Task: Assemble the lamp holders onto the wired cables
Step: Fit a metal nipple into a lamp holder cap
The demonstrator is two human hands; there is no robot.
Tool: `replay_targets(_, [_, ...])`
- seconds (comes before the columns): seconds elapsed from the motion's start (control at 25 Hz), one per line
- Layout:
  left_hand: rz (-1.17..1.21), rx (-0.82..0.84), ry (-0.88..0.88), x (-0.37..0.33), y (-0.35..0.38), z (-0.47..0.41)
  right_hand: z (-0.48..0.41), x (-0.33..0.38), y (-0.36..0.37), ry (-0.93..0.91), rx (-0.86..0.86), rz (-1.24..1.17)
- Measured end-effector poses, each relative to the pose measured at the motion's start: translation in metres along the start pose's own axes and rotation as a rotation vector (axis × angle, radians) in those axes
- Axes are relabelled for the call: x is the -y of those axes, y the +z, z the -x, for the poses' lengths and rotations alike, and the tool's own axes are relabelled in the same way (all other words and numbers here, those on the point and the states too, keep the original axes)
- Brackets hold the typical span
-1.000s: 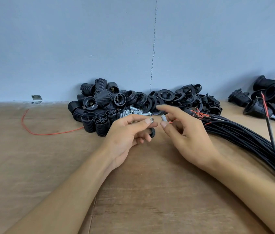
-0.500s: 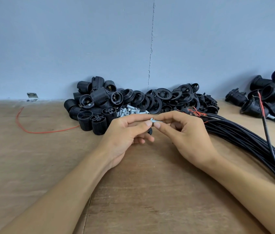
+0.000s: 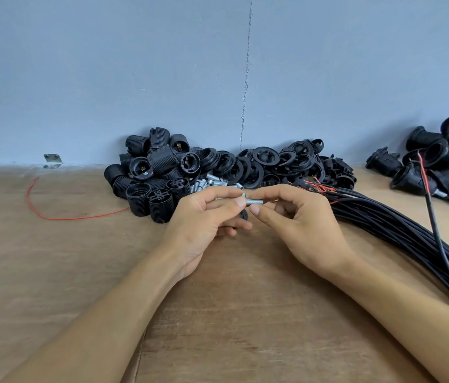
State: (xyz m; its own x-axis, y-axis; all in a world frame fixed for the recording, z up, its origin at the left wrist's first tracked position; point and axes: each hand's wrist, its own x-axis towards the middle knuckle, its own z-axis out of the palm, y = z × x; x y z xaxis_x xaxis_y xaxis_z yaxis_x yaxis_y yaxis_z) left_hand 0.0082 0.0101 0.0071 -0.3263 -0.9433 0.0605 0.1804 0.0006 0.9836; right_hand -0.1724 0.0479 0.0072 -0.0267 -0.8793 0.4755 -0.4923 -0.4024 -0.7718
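Note:
Over the middle of the wooden table (image 3: 52, 272), my left hand (image 3: 204, 217) and my right hand (image 3: 295, 222) meet fingertip to fingertip. Between them lies a small silver threaded tube (image 3: 255, 201); my right thumb and forefinger pinch it. My left thumb and forefinger pinch a small metal piece at the tube's left end, and a black plastic part (image 3: 244, 215) shows under the left fingers. Behind the hands is a pile of black threaded lamp holder shells (image 3: 151, 172), black rings (image 3: 270, 161) and loose silver tubes (image 3: 215, 183). A bundle of black cables (image 3: 400, 233) with red wire tips runs off to the right.
Assembled black lamp holders on cables (image 3: 433, 161) lie at the far right by the blue wall. A loose red wire (image 3: 52, 214) curls on the left of the table. A small metal bracket (image 3: 52, 160) sits at the wall's foot.
My right hand closed in from spread fingers to a pinch on the silver tube and brought it against my left fingertips. The view shifted slightly.

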Motion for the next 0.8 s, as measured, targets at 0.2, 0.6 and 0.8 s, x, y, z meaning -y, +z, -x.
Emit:
replay_targets(0.2, [0.0, 0.031, 0.024, 0.0003, 0.0003, 0.0006, 0.0005, 0.0047, -0.0001, 0.021, -0.031, -0.038])
replay_targets(0.6, [-0.039, 0.081, 0.049, 0.0012, -0.0016, 0.0011, -0.0008, 0.0048, -0.0009, 0.078, 0.03, -0.093])
replay_targets(0.8, [-0.097, 0.077, 0.077, 0.0035, 0.0012, 0.0015, -0.0012, 0.0053, 0.0005, 0.106, 0.021, -0.005])
